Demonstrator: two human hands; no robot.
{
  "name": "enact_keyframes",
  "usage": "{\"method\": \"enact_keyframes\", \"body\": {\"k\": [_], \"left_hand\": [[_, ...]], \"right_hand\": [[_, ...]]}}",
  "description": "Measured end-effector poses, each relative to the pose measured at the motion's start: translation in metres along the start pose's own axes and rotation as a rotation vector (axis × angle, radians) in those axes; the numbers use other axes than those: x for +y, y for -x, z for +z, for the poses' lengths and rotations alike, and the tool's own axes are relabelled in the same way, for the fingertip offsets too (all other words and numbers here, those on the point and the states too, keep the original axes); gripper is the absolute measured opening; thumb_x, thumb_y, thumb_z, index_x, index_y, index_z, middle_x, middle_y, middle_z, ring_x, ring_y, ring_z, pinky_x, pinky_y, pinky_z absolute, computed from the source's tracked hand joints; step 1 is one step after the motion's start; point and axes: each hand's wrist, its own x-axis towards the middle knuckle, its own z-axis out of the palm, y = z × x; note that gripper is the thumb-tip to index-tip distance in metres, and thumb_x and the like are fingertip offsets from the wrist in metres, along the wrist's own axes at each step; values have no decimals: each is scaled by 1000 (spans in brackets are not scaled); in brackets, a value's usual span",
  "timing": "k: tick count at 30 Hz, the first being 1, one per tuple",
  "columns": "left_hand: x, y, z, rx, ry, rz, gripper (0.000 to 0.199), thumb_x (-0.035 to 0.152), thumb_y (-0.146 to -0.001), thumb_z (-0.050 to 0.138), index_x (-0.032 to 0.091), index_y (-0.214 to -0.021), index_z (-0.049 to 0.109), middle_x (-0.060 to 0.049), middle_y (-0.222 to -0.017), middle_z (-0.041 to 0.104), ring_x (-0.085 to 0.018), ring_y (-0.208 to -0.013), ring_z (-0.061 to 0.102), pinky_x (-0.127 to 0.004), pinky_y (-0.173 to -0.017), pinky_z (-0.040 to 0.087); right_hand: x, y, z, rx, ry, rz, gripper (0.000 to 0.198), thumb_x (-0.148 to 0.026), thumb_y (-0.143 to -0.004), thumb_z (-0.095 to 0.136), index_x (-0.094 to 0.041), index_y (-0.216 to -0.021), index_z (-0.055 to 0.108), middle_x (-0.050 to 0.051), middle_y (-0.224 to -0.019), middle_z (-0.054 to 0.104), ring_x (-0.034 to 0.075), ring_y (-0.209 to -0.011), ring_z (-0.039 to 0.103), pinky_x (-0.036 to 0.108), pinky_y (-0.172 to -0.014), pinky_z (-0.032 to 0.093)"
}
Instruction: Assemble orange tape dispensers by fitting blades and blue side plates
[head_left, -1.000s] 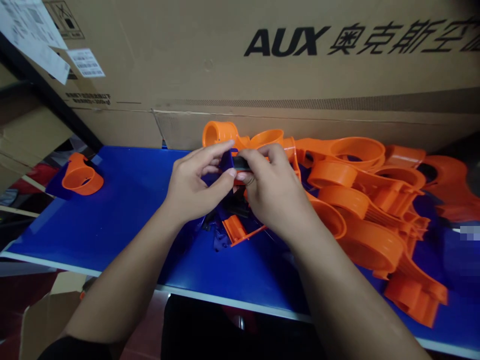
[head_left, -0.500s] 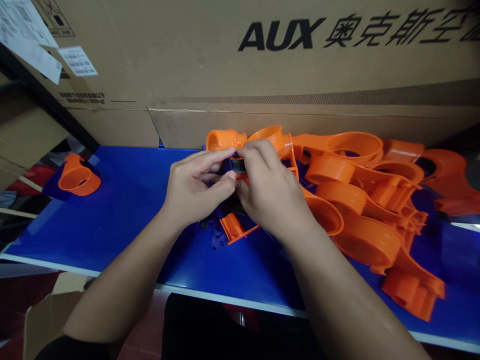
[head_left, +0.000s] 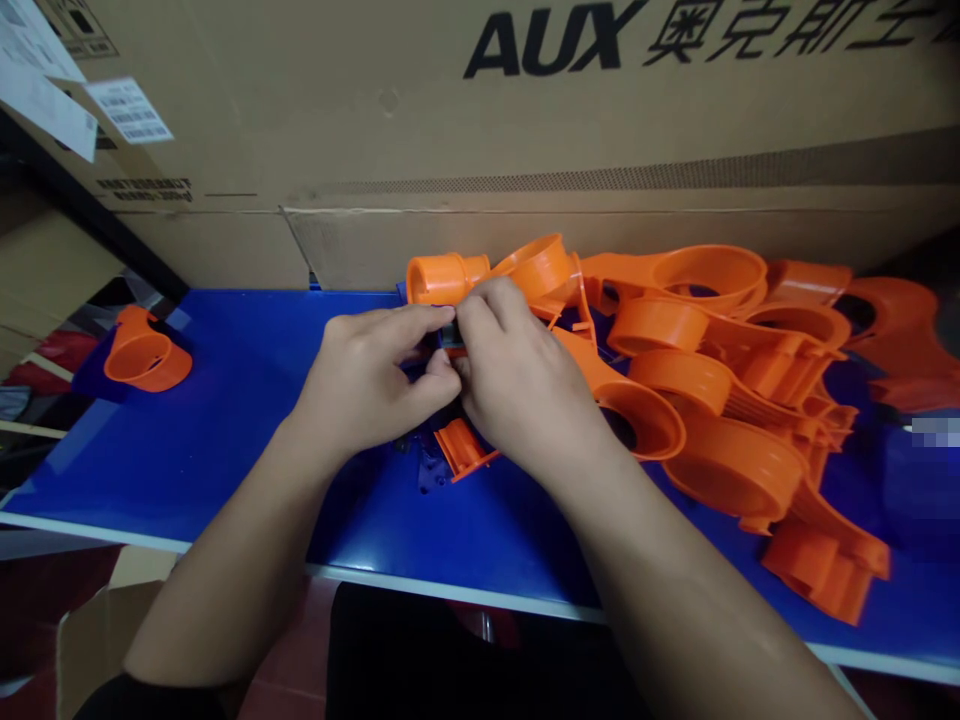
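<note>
My left hand (head_left: 364, 375) pinches the left end of a small dark part (head_left: 451, 335) with a blue edge between thumb and fingertips. Against its other end, the fingers of my right hand (head_left: 521, 375) are closed. Most of the part is hidden by my fingers, so its kind cannot be made out. Just below the hands an orange plastic bracket piece (head_left: 465, 448) shows on the blue table (head_left: 247, 420). Small dark blue pieces (head_left: 433, 472) lie beside it. Behind my fingertips lies an orange ring-shaped piece (head_left: 442, 278).
Several orange ring-shaped plastic parts (head_left: 731, 475) are heaped to the right. One orange cup-like part (head_left: 150, 360) lies at the table's far left. A large cardboard box (head_left: 337, 110) stands along the back. An open carton (head_left: 105, 630) is below, at lower left.
The view has shifted slightly, so the hands appear a little further left. Both hands keep the same pinching hold on the small dark part.
</note>
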Motion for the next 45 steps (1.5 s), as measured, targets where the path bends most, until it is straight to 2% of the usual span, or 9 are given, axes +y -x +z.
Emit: {"method": "enact_keyframes", "body": {"k": [6, 13, 17, 21, 26, 30, 34, 38, 45], "left_hand": [[11, 5, 10, -55, -229, -69, 27, 14, -82, 59, 21, -108, 63, -7, -95, 73, -23, -84, 68, -36, -79, 55], [12, 8, 20, -10, -2, -159, 7, 26, -103, 51, 23, -110, 51, -12, -112, 63, -26, -102, 59, -44, -97, 49], [11, 10, 22, 22, 45, -199, 10, 32, -104, 56, 24, -107, 52, -10, -106, 60, -24, -97, 55, -43, -94, 49], [9, 10, 26, 59, 40, -172, 7, 27, -102, 57, 24, -107, 54, -9, -105, 59, -24, -99, 56, -44, -97, 49], [3, 5, 19, 11, 97, -158, 32, 25, -92, 68, 23, -122, 56, -10, -119, 62, -25, -112, 60, -44, -104, 53], [-7, -2, 0, -104, 436, -255, 51, 30, -89, 75, 26, -135, 55, -8, -118, 68, -20, -103, 70, -35, -93, 61], [-21, -7, -10, -223, 621, -368, 36, 39, -84, 84, 21, -111, 68, -7, -102, 74, -19, -90, 74, -33, -83, 65], [-34, -8, -4, -256, 697, -474, 31, 39, -82, 87, 19, -92, 65, -3, -85, 72, -15, -76, 72, -29, -73, 63], [-45, -6, 4, -356, 776, -495, 37, 47, -80, 88, 19, -84, 64, -4, -83, 72, -15, -74, 67, -28, -68, 56]], "right_hand": [[-11, -3, 1, -6, -15, 36, 21, -14, -100, 37, -19, -106, 56, 17, -115, 58, 28, -93, 61, 47, -84, 56], [-17, -5, 6, 38, -47, 50, 24, -12, -103, 33, -20, -103, 56, 15, -110, 58, 26, -91, 61, 44, -82, 55], [-15, -6, 11, 75, -59, 33, 20, -15, -104, 37, -22, -104, 56, 12, -107, 57, 23, -91, 61, 39, -84, 56], [-15, -5, 10, 35, -73, 64, 18, -16, -104, 39, -21, -105, 56, 13, -111, 57, 25, -95, 62, 42, -86, 55], [-8, -4, 8, 23, -119, 59, 21, -13, -96, 43, -20, -111, 56, 15, -118, 56, 28, -102, 62, 45, -89, 56], [2, -6, 4, 43, -191, 42, 21, -9, -91, 47, -19, -108, 55, 16, -121, 56, 29, -111, 59, 45, -97, 54], [9, -7, 2, 82, -232, -1, 15, -12, -92, 51, -20, -104, 53, 15, -118, 57, 28, -109, 59, 44, -97, 53], [8, -6, 5, 69, -224, -2, 16, -13, -91, 52, -21, -105, 52, 15, -119, 56, 28, -109, 58, 44, -96, 54], [2, -4, 10, 9, -155, 29, 23, -9, -89, 48, -21, -108, 52, 15, -120, 55, 30, -107, 59, 46, -94, 56]]}}
